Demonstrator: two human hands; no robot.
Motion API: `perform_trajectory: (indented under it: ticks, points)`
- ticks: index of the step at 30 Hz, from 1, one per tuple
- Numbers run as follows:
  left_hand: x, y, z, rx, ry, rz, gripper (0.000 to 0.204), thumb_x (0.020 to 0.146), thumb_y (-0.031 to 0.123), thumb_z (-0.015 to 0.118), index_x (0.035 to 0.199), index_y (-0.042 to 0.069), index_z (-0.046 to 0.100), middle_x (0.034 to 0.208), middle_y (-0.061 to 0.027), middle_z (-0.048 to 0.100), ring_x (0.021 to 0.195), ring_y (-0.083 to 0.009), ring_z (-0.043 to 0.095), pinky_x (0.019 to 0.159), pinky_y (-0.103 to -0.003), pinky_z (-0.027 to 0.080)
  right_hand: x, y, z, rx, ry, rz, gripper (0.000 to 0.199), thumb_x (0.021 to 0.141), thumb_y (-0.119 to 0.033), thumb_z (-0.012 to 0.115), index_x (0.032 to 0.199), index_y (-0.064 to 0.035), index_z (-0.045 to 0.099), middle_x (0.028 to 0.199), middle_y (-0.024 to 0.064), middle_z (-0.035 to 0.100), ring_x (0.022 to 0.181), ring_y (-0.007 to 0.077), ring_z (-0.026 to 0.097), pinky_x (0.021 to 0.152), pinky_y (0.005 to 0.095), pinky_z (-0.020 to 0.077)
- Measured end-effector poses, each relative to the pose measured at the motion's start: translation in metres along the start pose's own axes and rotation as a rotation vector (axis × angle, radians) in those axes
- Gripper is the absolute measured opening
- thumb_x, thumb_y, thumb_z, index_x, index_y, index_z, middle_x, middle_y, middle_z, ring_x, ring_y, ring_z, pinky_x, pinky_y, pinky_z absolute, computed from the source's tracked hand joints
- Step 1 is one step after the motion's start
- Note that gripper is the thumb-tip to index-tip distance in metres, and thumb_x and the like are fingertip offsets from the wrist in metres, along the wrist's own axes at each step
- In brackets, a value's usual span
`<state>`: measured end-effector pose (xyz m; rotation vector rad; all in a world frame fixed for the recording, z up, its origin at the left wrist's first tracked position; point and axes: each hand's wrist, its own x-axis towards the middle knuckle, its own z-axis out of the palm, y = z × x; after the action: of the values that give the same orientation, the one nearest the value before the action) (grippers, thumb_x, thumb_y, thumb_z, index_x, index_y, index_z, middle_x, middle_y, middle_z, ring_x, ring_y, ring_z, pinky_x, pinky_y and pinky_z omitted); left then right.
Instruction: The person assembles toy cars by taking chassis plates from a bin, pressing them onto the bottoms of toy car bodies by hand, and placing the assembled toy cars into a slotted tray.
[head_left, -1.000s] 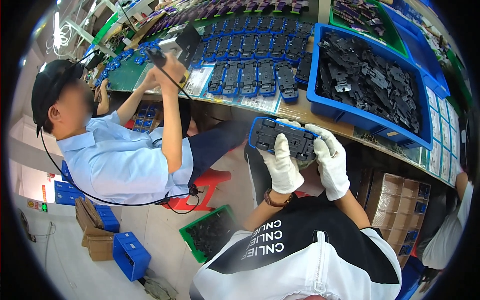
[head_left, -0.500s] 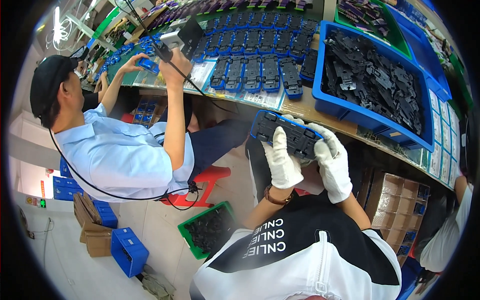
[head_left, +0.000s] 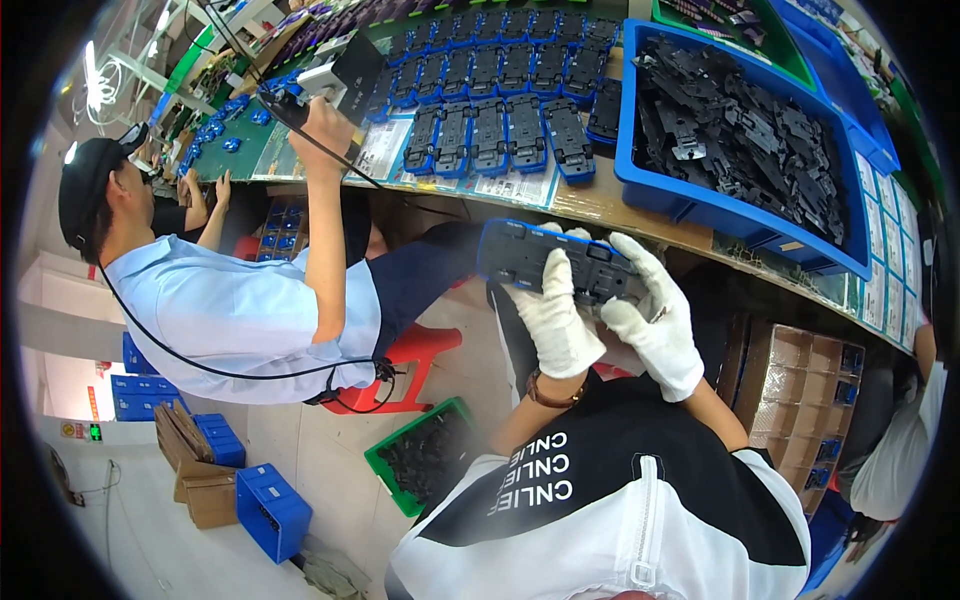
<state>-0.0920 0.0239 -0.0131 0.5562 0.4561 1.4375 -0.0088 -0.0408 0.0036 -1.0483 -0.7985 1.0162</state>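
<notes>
The worker's gloved left hand [head_left: 560,325] pinches an upturned toy car [head_left: 530,258], thumb across its black underside; the gloved right hand [head_left: 660,325] clasps its right end. The car is before the bench [head_left: 595,206], near rows of similar cars [head_left: 490,135] and a blue bin [head_left: 745,237].

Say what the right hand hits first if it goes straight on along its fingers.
Probably the toy car held in the left hand; its end lies close by the right hand. Past it, likely the table edge, though depth is unclear.
</notes>
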Motion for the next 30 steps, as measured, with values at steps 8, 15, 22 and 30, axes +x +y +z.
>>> perform_trajectory:
  ticks: [8,15,22,30]
  points:
    - [-0.012,-0.002,-0.001,0.033,-0.026,-0.079,0.048,0.088,-0.002,0.062,0.129,0.013,0.042,0.12,-0.0068,0.054,0.107,-0.0214,0.06,0.09,-0.037,0.053,-0.004,-0.001,-0.008,0.038,0.03,0.112,0.049,0.088,-0.013,0.067,0.133,-0.0013,0.05,0.126,0.0059,0.056,0.101,0.011,0.056,0.079,0.0244,0.0504]
    - [-0.01,0.002,-0.003,0.072,-0.049,-0.047,0.048,0.09,0.001,0.061,0.131,0.014,0.04,0.122,-0.0081,0.053,0.107,-0.0234,0.06,0.089,-0.037,0.054,-0.006,0.001,0.001,0.082,0.034,0.044,0.045,0.088,-0.008,0.065,0.13,-0.0017,0.052,0.118,0.0071,0.058,0.094,0.0088,0.055,0.074,0.0232,0.049]
    - [-0.018,0.0,-0.002,0.045,-0.06,-0.031,0.048,0.091,0.0,0.059,0.132,0.015,0.039,0.123,-0.0079,0.052,0.109,-0.0245,0.058,0.092,-0.038,0.053,-0.004,0.002,-0.008,0.004,0.019,0.07,0.045,0.087,-0.012,0.067,0.128,0.0005,0.053,0.115,0.0077,0.061,0.101,0.0121,0.057,0.087,0.0266,0.0472]
    - [-0.025,-0.004,-0.002,0.115,-0.088,0.036,0.05,0.087,0.001,0.064,0.131,0.014,0.042,0.122,-0.0068,0.052,0.109,-0.023,0.058,0.093,-0.037,0.051,-0.003,0.009,-0.015,0.113,0.03,0.087,0.03,0.089,-0.014,0.066,0.114,0.0015,0.061,0.116,0.0076,0.061,0.104,0.0133,0.056,0.094,0.0292,0.0443]
